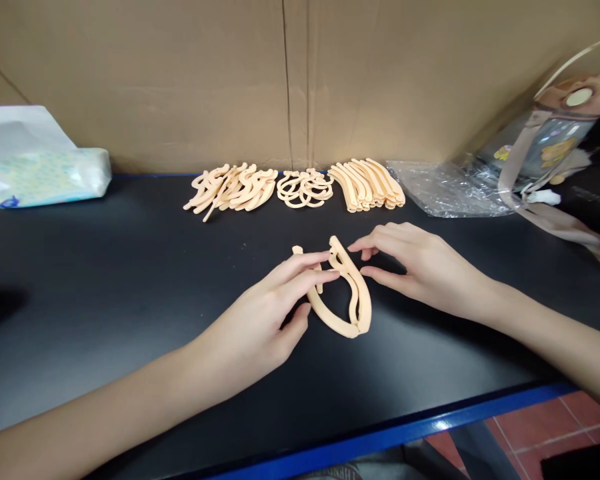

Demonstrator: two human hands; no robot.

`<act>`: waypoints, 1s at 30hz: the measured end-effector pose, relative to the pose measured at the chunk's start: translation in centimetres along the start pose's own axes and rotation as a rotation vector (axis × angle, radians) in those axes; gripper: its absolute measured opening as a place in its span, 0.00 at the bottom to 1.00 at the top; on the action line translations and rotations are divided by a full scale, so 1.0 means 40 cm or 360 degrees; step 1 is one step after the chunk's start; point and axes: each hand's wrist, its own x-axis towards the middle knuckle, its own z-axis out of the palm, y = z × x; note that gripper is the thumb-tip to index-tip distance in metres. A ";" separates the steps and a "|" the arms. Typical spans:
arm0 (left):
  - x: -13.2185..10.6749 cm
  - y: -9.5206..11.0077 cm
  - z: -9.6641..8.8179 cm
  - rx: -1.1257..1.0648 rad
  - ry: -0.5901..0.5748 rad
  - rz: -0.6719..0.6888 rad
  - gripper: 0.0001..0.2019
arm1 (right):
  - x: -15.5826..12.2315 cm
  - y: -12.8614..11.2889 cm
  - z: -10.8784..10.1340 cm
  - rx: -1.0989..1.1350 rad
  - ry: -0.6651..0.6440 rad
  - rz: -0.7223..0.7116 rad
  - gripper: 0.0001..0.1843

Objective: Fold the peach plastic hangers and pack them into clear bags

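A beige plastic folding clothes hanger point(364, 300) lies on the black tabletop in front of me, its curved arms meeting at a joint toward me. A thinner wavy piece sits between the arms. My left hand point(275, 307) is on the hanger's left arm, fingers reaching across it and thumb against its outer edge. Part of that arm is hidden under the fingers. On the other side, my right hand point(410, 263) hovers just right of the hanger, thumb and fingers apart with nothing between them.
Along the back lie a pile of wavy beige pieces point(245, 190), several thin curved pieces point(305, 189) and a stack of arm pieces point(367, 185). Clear plastic bag point(445, 190) and strapped bottle point(545, 143) stand right; a tissue pack point(50, 173) is left. Cardboard point(180, 80) walls the back.
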 end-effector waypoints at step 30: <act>-0.003 -0.050 -0.138 0.0929 -0.0266 -0.0254 0.28 | -0.008 -0.036 -0.015 0.0239 -0.0206 -0.0285 0.22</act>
